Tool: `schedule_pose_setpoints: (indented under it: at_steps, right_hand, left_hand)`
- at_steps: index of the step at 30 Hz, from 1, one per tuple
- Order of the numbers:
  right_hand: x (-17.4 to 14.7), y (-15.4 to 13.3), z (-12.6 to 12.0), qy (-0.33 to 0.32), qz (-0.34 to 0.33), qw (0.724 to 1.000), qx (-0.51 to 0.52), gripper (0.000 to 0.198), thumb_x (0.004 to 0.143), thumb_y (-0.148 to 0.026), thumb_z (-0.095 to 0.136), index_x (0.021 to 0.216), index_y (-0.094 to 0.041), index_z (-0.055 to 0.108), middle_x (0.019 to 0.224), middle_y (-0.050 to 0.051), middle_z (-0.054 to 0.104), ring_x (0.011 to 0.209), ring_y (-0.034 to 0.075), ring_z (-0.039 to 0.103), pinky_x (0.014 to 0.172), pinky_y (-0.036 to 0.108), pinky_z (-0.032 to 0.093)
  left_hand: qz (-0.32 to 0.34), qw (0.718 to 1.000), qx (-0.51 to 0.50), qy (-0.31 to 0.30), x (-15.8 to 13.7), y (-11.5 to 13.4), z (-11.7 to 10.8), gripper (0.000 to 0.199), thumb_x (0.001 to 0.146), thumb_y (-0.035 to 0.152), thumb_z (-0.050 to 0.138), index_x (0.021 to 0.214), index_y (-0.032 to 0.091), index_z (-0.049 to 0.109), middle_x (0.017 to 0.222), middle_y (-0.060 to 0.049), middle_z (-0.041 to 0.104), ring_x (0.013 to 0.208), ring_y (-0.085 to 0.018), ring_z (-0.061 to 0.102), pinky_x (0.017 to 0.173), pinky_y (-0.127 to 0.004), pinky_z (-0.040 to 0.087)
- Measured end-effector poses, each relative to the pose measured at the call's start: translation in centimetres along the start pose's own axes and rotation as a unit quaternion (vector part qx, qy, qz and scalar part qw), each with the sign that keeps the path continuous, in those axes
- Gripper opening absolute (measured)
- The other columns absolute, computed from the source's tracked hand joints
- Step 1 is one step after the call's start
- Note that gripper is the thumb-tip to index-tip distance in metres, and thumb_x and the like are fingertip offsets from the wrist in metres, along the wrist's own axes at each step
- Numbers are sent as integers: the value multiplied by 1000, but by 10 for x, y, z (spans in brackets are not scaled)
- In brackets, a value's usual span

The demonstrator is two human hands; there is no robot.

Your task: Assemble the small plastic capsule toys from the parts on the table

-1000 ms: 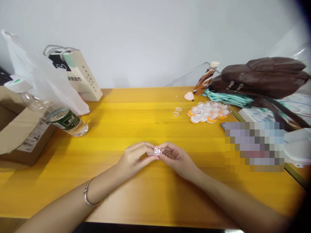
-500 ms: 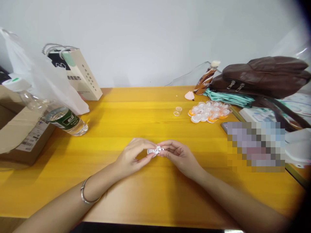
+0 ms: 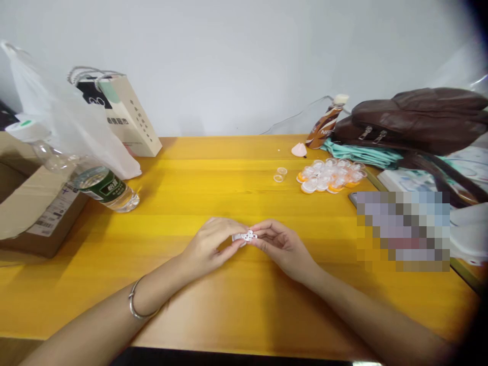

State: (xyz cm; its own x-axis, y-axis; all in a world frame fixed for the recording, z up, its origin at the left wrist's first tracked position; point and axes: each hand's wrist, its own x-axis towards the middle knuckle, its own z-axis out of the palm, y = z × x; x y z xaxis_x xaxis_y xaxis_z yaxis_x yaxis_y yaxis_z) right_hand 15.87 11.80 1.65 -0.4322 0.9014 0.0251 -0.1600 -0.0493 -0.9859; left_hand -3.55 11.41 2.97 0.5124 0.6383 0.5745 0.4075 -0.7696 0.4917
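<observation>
A small white piece with dark dots or holes (image 3: 249,236) is pinched between my two hands above the table's middle; its kind is too small to make out. My left hand (image 3: 213,243) grips its left end between thumb and fingers, and a silver bangle (image 3: 133,300) circles that wrist. On the other side, the thumb and fingertips of my right hand (image 3: 280,246) close on the right end. Fingertips hide part of the piece. Beyond the hands lie two small clear plastic cups (image 3: 279,178) and a cluster of clear-domed containers with orange and white bases (image 3: 330,176).
At left stand an open cardboard box (image 3: 34,203), a tilted water bottle (image 3: 109,188), a white plastic bag (image 3: 76,112) and a paper bag (image 3: 133,122). A brown bag (image 3: 412,122), a drink bottle (image 3: 324,124) and a pink cone-shaped object (image 3: 299,150) are at back right on the wooden table (image 3: 213,188).
The white piece has turned slightly between my fingertips. Both hands keep their grip in almost the same place, and the view has shifted a little.
</observation>
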Motion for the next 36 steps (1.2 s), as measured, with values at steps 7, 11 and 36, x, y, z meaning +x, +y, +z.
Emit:
schedule_pose_setpoints:
  at_steps: [7,11,36]
  right_hand:
    - [1,1,2,25,12,999,23,17,71,-26,71,84,-22,60,78,-2,67,76,11,63,76,26,50]
    - [3,4,2,36,33,998,34,17,68,-28,73,78,-21,61,74,-2,68,75,11,64,76,26,49]
    - [5,11,-7,68,-96,956,-268,38,71,-32,68,105,-23,54,91,5,62,85,18,59,75,34,49]
  left_hand:
    - [63,997,49,13,-7,-4,8,32,81,7,55,112,17,54,99,-6,67,92,-15,62,80,-30,50]
    - [47,998,41,13,-7,0,10,33,82,9,55,114,17,53,103,-8,65,95,-16,60,83,-31,50]
    - [-158,983,-94,17,2,-2,-6,17,84,18,55,99,17,61,93,-6,62,87,-14,58,80,-28,46]
